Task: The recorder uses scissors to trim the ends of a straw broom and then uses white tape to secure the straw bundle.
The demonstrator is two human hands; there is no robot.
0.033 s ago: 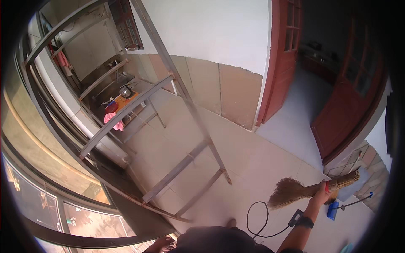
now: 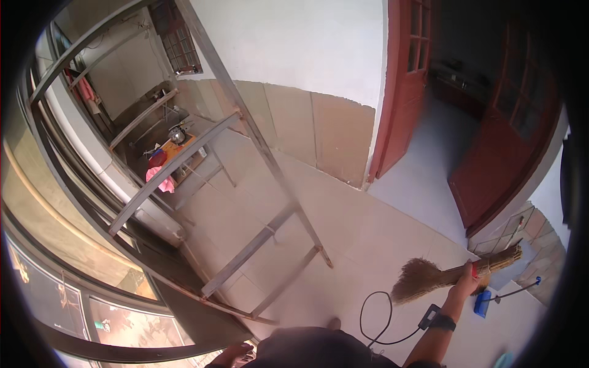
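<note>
Straw broom point(image 2: 445, 278): right hand point(image 2: 467, 282) wrapped firmly round handle point(image 2: 504, 260); bristles point(image 2: 416, 279) left of grip, best steered clear of black cable point(image 2: 361, 319) below-left. Left hand's point(image 2: 238, 354) hold: can't tell.

- The torso is covered by a plain black cloth garment point(image 2: 300, 348), its surface blurred and shown without visible pattern.
- The right forearm point(image 2: 429, 346) is left bare, and a dark sleeve edge point(image 2: 429, 365) is seen at the lower rim.
- A broad black wristband point(image 2: 444, 322) is worn around the right wrist.
- A small, dark rectangular device point(image 2: 429, 316) with rounded corners is mounted beside the band.
- A thin black cable point(image 2: 402, 341) is curved in a wide loop between the device and the garment's front.
- No glove is worn on the left hand point(image 2: 234, 354) or right hand point(image 2: 467, 284).
</note>
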